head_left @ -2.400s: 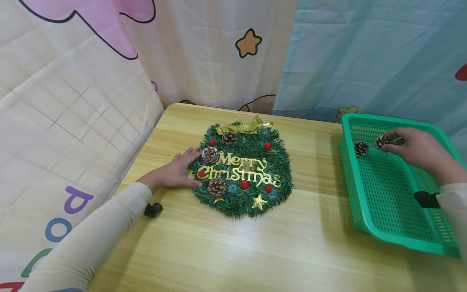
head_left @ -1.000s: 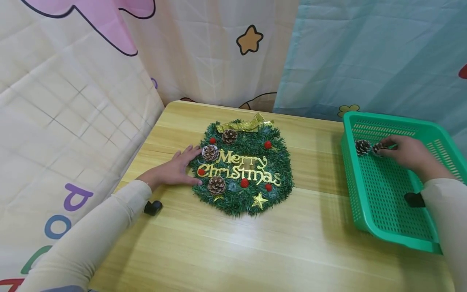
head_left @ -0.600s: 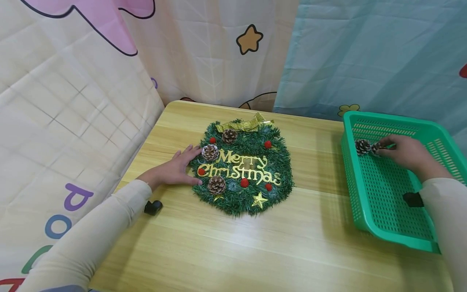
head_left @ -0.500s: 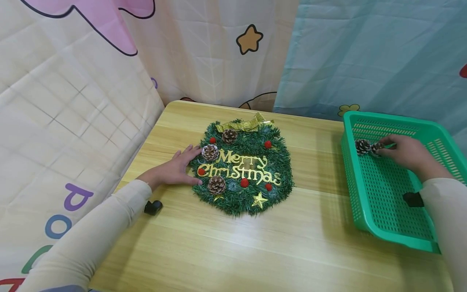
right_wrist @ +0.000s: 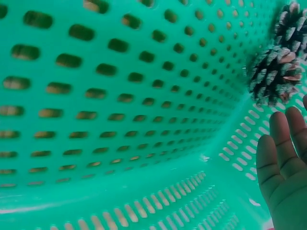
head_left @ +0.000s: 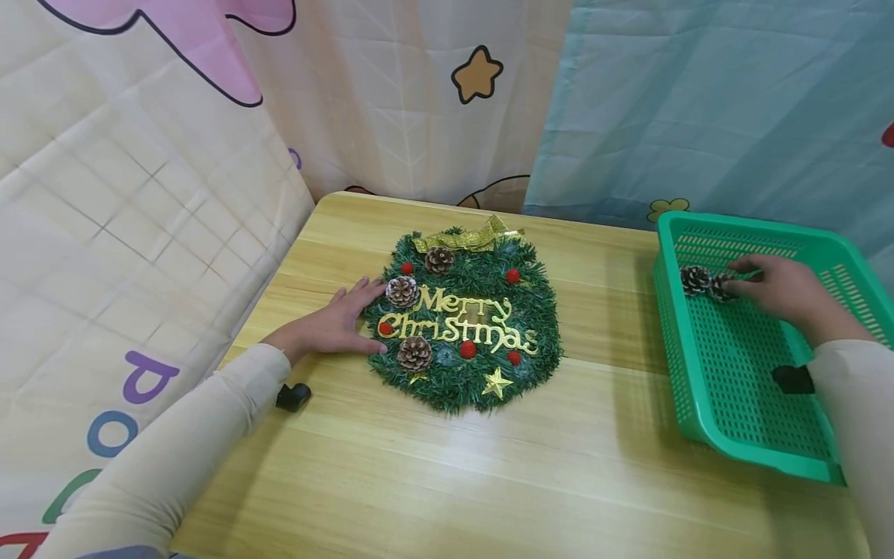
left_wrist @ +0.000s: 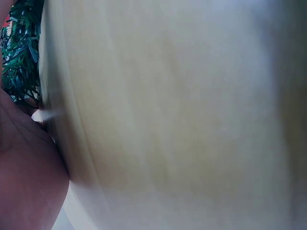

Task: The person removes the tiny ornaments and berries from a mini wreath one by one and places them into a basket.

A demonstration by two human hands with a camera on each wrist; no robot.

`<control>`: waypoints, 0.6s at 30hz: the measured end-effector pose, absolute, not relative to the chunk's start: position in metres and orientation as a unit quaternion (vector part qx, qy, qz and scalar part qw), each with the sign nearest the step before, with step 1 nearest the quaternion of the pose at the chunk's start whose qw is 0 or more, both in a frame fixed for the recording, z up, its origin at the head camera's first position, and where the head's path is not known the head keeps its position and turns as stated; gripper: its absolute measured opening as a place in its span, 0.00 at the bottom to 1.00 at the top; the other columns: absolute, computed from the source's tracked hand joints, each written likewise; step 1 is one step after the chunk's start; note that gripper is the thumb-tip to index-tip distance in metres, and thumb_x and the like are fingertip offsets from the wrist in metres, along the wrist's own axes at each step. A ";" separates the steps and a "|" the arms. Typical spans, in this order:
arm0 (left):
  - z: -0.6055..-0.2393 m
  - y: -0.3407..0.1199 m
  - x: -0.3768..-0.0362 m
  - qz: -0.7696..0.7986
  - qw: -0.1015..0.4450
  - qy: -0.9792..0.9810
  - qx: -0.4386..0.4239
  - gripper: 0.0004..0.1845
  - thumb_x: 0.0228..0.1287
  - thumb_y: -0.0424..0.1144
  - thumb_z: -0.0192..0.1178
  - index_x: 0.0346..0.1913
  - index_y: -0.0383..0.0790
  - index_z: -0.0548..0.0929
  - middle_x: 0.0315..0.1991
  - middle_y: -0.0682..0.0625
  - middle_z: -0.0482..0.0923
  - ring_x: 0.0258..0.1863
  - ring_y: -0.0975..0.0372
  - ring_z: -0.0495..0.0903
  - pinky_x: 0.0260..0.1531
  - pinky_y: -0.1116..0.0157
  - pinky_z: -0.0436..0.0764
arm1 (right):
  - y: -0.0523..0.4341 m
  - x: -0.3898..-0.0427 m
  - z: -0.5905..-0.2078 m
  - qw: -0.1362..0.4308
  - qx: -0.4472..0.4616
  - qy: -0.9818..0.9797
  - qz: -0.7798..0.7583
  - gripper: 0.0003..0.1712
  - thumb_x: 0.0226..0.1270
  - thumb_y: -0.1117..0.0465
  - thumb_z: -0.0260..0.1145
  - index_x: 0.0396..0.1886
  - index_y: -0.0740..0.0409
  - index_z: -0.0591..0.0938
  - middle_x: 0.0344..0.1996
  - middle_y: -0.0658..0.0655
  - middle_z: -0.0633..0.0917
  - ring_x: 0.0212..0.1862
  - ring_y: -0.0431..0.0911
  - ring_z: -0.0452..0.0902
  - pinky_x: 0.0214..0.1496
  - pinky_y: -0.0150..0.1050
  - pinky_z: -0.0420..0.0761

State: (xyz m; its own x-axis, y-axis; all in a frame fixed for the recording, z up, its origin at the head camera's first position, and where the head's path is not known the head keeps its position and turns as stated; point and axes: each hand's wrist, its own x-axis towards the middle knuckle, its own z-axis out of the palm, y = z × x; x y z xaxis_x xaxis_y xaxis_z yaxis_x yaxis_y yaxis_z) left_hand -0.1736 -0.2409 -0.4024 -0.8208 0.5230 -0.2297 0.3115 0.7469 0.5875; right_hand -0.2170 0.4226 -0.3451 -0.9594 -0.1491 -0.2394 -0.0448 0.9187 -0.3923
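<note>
A green Christmas wreath [head_left: 457,394] with gold "Merry Christmas" lettering [head_left: 461,326], pinecones, red berries and a gold star [head_left: 497,383] lies on the table. My left hand [head_left: 335,322] rests spread at its left edge, fingertips touching the foliage. My right hand [head_left: 785,291] is inside the green basket [head_left: 673,373], beside two white-tipped pinecones at its far left corner. One pinecone [head_left: 694,280] sits against the wall; the other pinecone [head_left: 720,286] lies next to it, by my fingertips. In the right wrist view, several fingers [right_wrist: 283,153] are extended, apart from the nearer pinecone [right_wrist: 276,76].
The basket stands on the right side of the wooden table [head_left: 447,473]. Printed curtains [head_left: 391,93] hang close behind and to the left. Each wrist has a black device, such as the left wrist camera [head_left: 293,397].
My right hand lowered a pinecone into the basket beside the other one, and its fingers have now loosened from it. My left hand has stayed at the wreath.
</note>
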 end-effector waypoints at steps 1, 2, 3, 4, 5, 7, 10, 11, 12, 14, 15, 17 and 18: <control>-0.402 -0.241 -0.173 0.273 0.192 0.914 0.230 0.62 0.54 0.59 0.72 0.80 0.42 0.44 0.81 0.49 0.34 0.78 0.53 0.28 0.72 0.46 0.28 | 0.422 -0.217 -0.344 0.132 -0.050 0.970 -0.196 0.38 0.80 0.44 0.47 0.68 0.75 0.62 0.61 0.83 0.64 0.59 0.76 0.62 0.47 0.68 0.71; -0.402 -0.242 -0.173 0.273 0.191 0.914 0.231 0.62 0.54 0.59 0.72 0.80 0.41 0.44 0.81 0.48 0.34 0.78 0.53 0.28 0.71 0.45 0.28 | 0.420 -0.217 -0.343 0.129 -0.050 0.971 -0.196 0.39 0.80 0.43 0.47 0.68 0.75 0.62 0.61 0.83 0.64 0.58 0.76 0.63 0.46 0.68 0.71; -0.401 -0.242 -0.173 0.273 0.191 0.914 0.230 0.62 0.54 0.59 0.72 0.80 0.41 0.44 0.81 0.48 0.34 0.78 0.53 0.28 0.72 0.45 0.28 | 0.419 -0.217 -0.341 0.126 -0.050 0.971 -0.198 0.39 0.79 0.43 0.48 0.68 0.75 0.62 0.60 0.83 0.65 0.58 0.76 0.63 0.46 0.68 0.71; -0.401 -0.241 -0.172 0.273 0.191 0.915 0.229 0.62 0.53 0.59 0.73 0.80 0.42 0.44 0.81 0.48 0.34 0.78 0.53 0.28 0.72 0.46 0.28 | 0.418 -0.217 -0.339 0.120 -0.051 0.972 -0.198 0.38 0.79 0.44 0.48 0.68 0.75 0.62 0.60 0.83 0.66 0.58 0.76 0.64 0.46 0.68 0.72; -0.401 -0.241 -0.172 0.273 0.190 0.915 0.230 0.62 0.53 0.59 0.73 0.80 0.41 0.44 0.81 0.47 0.34 0.78 0.53 0.28 0.72 0.45 0.28 | 0.417 -0.217 -0.337 0.116 -0.051 0.972 -0.198 0.38 0.79 0.44 0.49 0.68 0.75 0.62 0.59 0.83 0.66 0.57 0.76 0.64 0.46 0.68 0.72; -0.401 -0.241 -0.172 0.272 0.190 0.915 0.228 0.62 0.53 0.59 0.73 0.80 0.41 0.44 0.81 0.47 0.34 0.78 0.53 0.28 0.72 0.46 0.28 | 0.414 -0.218 -0.334 0.104 -0.052 0.974 -0.195 0.37 0.79 0.45 0.50 0.68 0.74 0.63 0.59 0.83 0.67 0.56 0.76 0.65 0.45 0.68 0.72; -0.401 -0.240 -0.172 0.270 0.190 0.916 0.226 0.62 0.53 0.59 0.73 0.80 0.42 0.43 0.81 0.48 0.34 0.78 0.53 0.28 0.72 0.46 0.29 | 0.410 -0.217 -0.330 0.086 -0.047 0.977 -0.187 0.36 0.79 0.47 0.52 0.67 0.75 0.64 0.58 0.82 0.67 0.55 0.76 0.67 0.44 0.68 0.72; -0.401 -0.240 -0.172 0.270 0.190 0.917 0.226 0.62 0.53 0.59 0.73 0.80 0.42 0.43 0.81 0.48 0.34 0.78 0.53 0.28 0.72 0.46 0.29 | 0.408 -0.217 -0.329 0.082 -0.046 0.978 -0.185 0.35 0.79 0.47 0.52 0.67 0.75 0.64 0.58 0.82 0.67 0.54 0.76 0.67 0.44 0.68 0.72; -0.401 -0.240 -0.172 0.269 0.190 0.917 0.226 0.62 0.53 0.59 0.73 0.80 0.42 0.43 0.81 0.48 0.34 0.78 0.53 0.28 0.72 0.46 0.29 | 0.407 -0.217 -0.328 0.076 -0.044 0.979 -0.183 0.35 0.79 0.48 0.53 0.66 0.75 0.65 0.58 0.81 0.67 0.54 0.76 0.68 0.43 0.67 0.73; -0.401 -0.240 -0.173 0.269 0.190 0.917 0.226 0.62 0.53 0.59 0.73 0.80 0.42 0.43 0.81 0.48 0.34 0.78 0.53 0.28 0.72 0.46 0.29 | 0.404 -0.216 -0.325 0.065 -0.042 0.981 -0.177 0.34 0.78 0.48 0.53 0.66 0.74 0.66 0.57 0.81 0.68 0.53 0.75 0.69 0.41 0.66 0.73; -0.401 -0.240 -0.172 0.269 0.190 0.917 0.227 0.62 0.53 0.58 0.73 0.80 0.42 0.43 0.81 0.48 0.34 0.78 0.53 0.28 0.72 0.46 0.29 | 0.403 -0.216 -0.323 0.060 -0.043 0.982 -0.176 0.33 0.78 0.48 0.53 0.65 0.74 0.66 0.56 0.81 0.68 0.52 0.75 0.69 0.41 0.66 0.73; -0.401 -0.240 -0.172 0.270 0.190 0.916 0.226 0.62 0.53 0.58 0.73 0.80 0.42 0.43 0.81 0.48 0.34 0.78 0.53 0.28 0.72 0.46 0.29 | 0.400 -0.215 -0.319 0.052 -0.046 0.982 -0.176 0.33 0.78 0.48 0.53 0.66 0.73 0.67 0.56 0.80 0.69 0.51 0.74 0.69 0.40 0.65 0.73; -0.401 -0.240 -0.172 0.270 0.190 0.916 0.226 0.62 0.53 0.58 0.73 0.80 0.42 0.43 0.81 0.48 0.34 0.78 0.53 0.28 0.72 0.46 0.29 | 0.398 -0.215 -0.317 0.049 -0.048 0.982 -0.175 0.33 0.78 0.47 0.53 0.66 0.73 0.67 0.55 0.80 0.70 0.51 0.74 0.70 0.40 0.65 0.73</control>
